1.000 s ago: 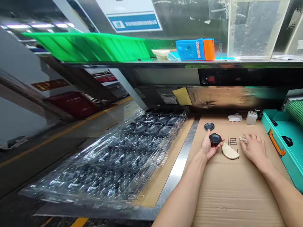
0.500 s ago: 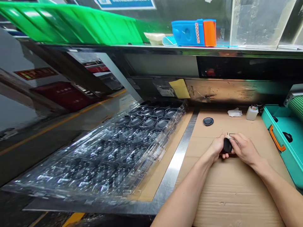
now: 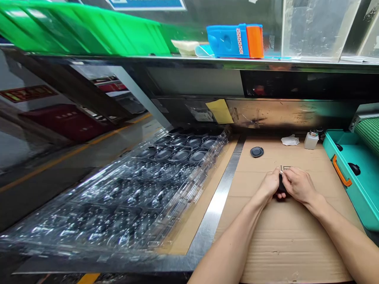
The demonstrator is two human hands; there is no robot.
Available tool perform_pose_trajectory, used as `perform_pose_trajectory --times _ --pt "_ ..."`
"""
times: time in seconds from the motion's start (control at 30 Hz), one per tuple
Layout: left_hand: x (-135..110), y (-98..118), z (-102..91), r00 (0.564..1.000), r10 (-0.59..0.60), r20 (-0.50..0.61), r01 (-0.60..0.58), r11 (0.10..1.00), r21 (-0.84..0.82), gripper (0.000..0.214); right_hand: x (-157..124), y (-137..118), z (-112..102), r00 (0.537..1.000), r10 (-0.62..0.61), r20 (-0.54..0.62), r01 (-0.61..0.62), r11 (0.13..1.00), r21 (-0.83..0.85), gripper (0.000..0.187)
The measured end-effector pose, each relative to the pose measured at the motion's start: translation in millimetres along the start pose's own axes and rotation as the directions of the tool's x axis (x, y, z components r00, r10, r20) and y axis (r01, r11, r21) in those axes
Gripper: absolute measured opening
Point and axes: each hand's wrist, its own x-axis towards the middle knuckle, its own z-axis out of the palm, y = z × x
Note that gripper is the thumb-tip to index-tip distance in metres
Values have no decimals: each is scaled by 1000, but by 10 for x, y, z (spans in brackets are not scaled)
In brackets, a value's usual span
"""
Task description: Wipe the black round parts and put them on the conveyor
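Note:
My left hand [image 3: 270, 184] and my right hand [image 3: 298, 185] meet over the cardboard sheet [image 3: 290, 236], both closed around a small black round part [image 3: 281, 186] that shows only as a dark sliver between them. My right fingers also pinch something small and pale at the part's top; I cannot make out what it is. A second black round part [image 3: 256, 152] lies flat on the cardboard, farther back and to the left of my hands.
Stacked clear plastic trays [image 3: 133, 185] holding several black round parts lie to the left. A teal bin [image 3: 352, 177] with an orange handle stands at right. A small white bottle [image 3: 311, 140] and crumpled white cloth [image 3: 289, 141] sit at the back. A shelf above carries green and blue boxes.
My left hand carried the black part toward the middle and my right hand came over to it; the two hands now close on it together. The beige half-round piece is no longer visible.

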Motion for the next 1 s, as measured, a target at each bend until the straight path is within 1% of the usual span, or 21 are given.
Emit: perform_pose_trajectory --times 0.1,0.17,0.2,0.27,0.3,0.33,0.4,0.43,0.5,0.57,0.63,0.7,0.73,0.77,0.8,0.83,0.87,0.9,0.93,1.0 --pt "-20 1 29 1000 -11 5 11 1000 -3 58 -35 68 12 999 8 38 -8 1000 13 27" --pt "-26 17 42 1000 -14 10 14 1000 -28 57 -49 106 10 999 30 24 -31 998 52 28" --pt "-25 33 39 1000 -21 17 22 998 -65 56 -49 121 7 999 45 7 -45 995 86 28" --pt "-12 82 -5 996 -65 68 78 975 -209 55 -40 159 -1 996 85 -38 -78 984 157 29" --pt "-1 114 -47 989 -100 110 130 943 -307 55 -36 190 -5 992 113 -57 -101 978 181 29" --pt "12 149 -102 978 -136 156 189 892 -410 55 -33 233 -7 986 148 -72 -132 973 189 29" --pt "39 216 -230 953 -191 235 296 749 -592 52 -38 354 -11 967 241 -82 -227 963 145 29" --pt "50 243 -294 944 -205 258 328 675 -661 50 -44 427 -13 953 293 -72 -286 953 99 29" --pt "64 280 -397 938 -208 277 347 566 -748 47 -56 567 -20 924 381 -20 -382 924 -26 30" --pt "71 292 -451 941 -198 274 338 522 -783 48 -61 654 -31 911 412 4 -407 900 -157 32" --pt "75 291 -462 947 -188 259 320 518 -793 49 -57 644 -40 927 374 -36 -373 902 -219 35" --pt "79 285 -454 952 -181 249 307 527 -792 50 -54 536 -37 961 269 -63 -276 947 -166 38" --pt "81 282 -450 954 -178 239 298 536 -790 50 -56 459 -28 980 193 -36 -196 975 -104 39" --pt "83 279 -448 958 -172 228 285 547 -787 51 -62 379 -13 994 107 17 -106 994 -32 40" --pt "85 276 -448 963 -162 216 270 558 -784 52 -71 304 6 997 26 77 -29 999 38 40" --pt "87 273 -449 967 -148 208 255 569 -781 52 -81 245 29 991 -34 131 21 995 93 40" --pt "89 270 -451 970 -134 201 241 579 -779 53 -90 206 54 984 -65 169 44 991 129 40" --pt "91 268 -451 973 -124 195 230 584 -778 53 -98 189 78 981 -66 181 39 988 147 39" --pt "93 267 -450 975 -120 188 222 585 -780 54 -102 194 99 985 -40 169 14 988 151 38" --pt "96 268 -442 975 -139 173 222 574 -788 54 -99 248 126 994 50 95 -64 987 149 37"
